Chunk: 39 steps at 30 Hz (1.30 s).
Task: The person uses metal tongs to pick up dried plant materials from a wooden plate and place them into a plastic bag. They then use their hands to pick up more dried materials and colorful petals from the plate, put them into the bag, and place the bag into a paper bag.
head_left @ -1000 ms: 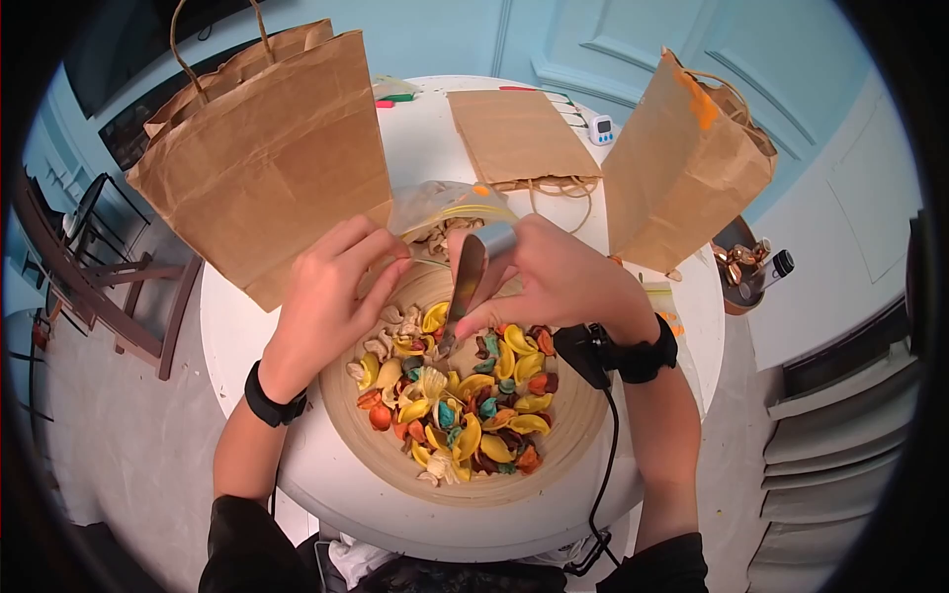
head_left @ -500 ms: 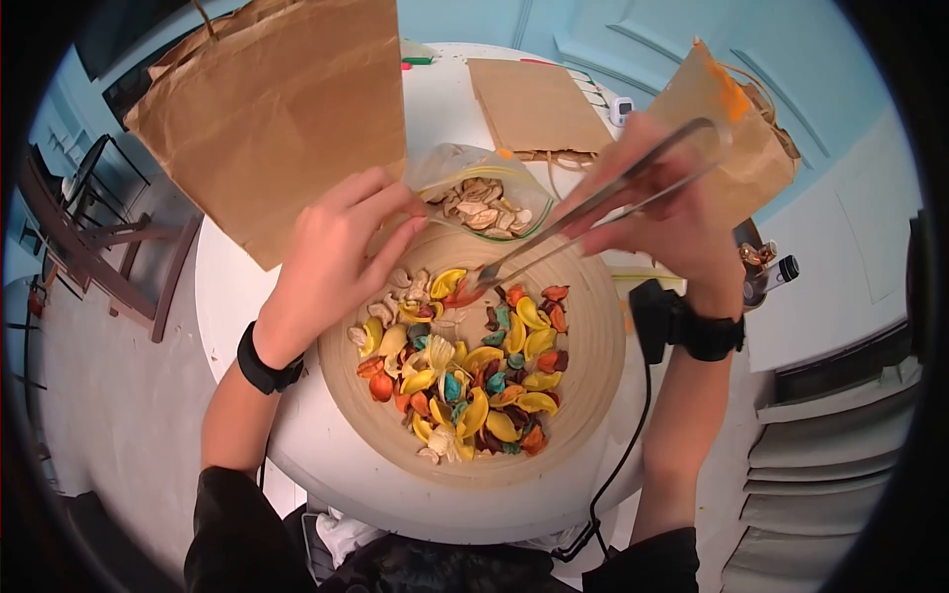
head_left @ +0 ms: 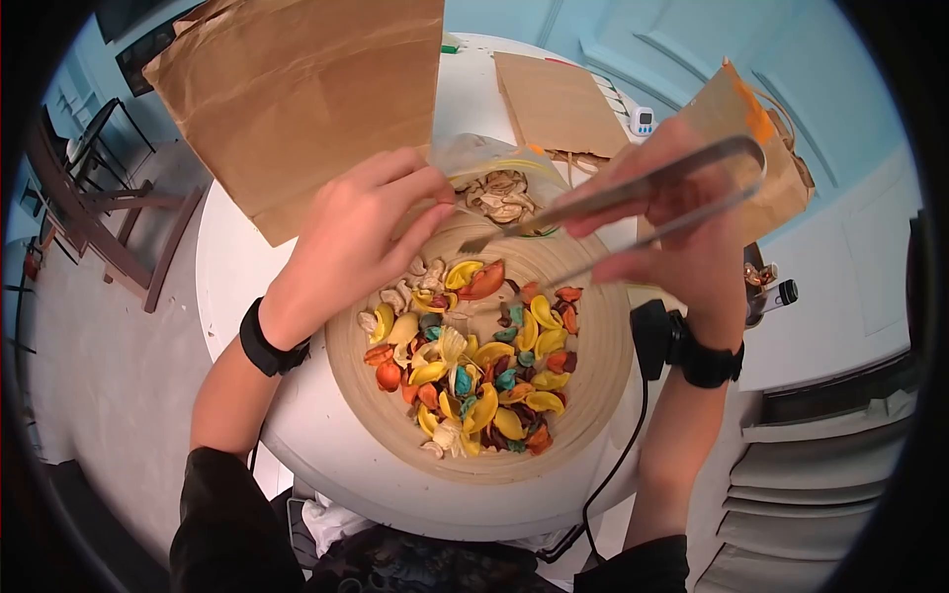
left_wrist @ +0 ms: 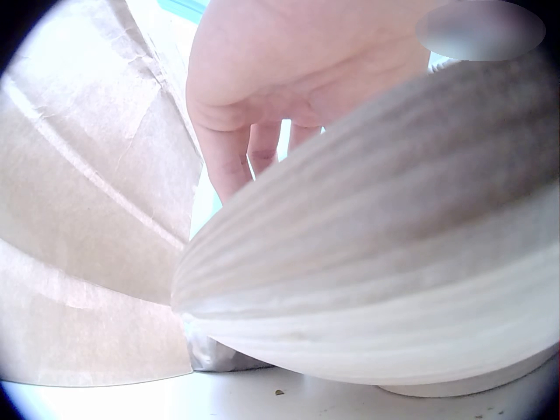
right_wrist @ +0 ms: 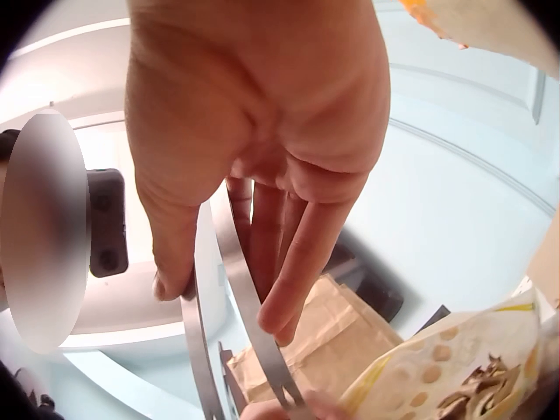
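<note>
My left hand (head_left: 366, 217) pinches the near left edge of a clear zip bag (head_left: 474, 148), which holds pale dried slices (head_left: 501, 196). With thumb and fingers, my right hand (head_left: 692, 212) holds metal tongs (head_left: 638, 188). Their arms are spread apart over the far side of a round wooden bowl (head_left: 593, 376), nothing between the tips. An orange dried petal (head_left: 482, 282) lies in the bowl just below them, beside yellow, green, orange and beige dried pieces (head_left: 479, 405). From the left wrist view, the bowl's side hides part of my left hand (left_wrist: 297, 61).
A tall brown paper bag (head_left: 306, 109) stands at the left, another with an orange patch (head_left: 766, 188) at the right. A flat paper bag (head_left: 554, 104) and a small white timer (head_left: 642, 121) lie at the back. A black cable (head_left: 618, 474) hangs from my right wrist.
My right hand has moved right, away from over the bowl's far side. The tongs gripped the orange petal half a second ago; now they are spread and it lies loose. My left hand stays at the bag.
</note>
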### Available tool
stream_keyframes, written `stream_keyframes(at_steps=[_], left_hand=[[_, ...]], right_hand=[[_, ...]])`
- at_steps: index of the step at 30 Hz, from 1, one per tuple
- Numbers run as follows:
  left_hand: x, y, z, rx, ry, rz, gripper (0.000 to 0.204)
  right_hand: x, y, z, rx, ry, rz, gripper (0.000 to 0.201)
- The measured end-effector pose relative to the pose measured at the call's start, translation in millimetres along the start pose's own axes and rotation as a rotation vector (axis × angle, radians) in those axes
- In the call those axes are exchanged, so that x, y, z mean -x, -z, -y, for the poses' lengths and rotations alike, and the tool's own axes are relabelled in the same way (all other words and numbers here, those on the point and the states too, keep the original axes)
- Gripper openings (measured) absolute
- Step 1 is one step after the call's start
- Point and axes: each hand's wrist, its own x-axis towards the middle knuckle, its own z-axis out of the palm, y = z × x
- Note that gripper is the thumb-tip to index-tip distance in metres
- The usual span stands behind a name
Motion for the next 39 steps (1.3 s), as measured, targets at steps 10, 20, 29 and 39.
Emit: stream_keyframes(at_steps=[10,20,29,39], left_hand=[[1.7,-1.4,3.2,0.008,-0.032,-0.025,0.008],[2.1,-2.3,4.3,0.007,-0.038,-0.034,0.01],[3.5,-1.9,5.6,0.014,-0.026,-0.01,0.01],[4.8,-1.9,8.0,0.042,-0.014,-0.015,0.011]], right_hand=[[-7.3,-51.6,33.3,0.206,-0.062,0.171,0.046],[-3.9,-81.7,36.9,0.208,0.057,0.509,0.041],[-2.7,-59.3,38.9,0.106,-0.018,0.172,0.042],[-8.3,-80.3,21.3,0.206,0.014,0.149,0.031]])
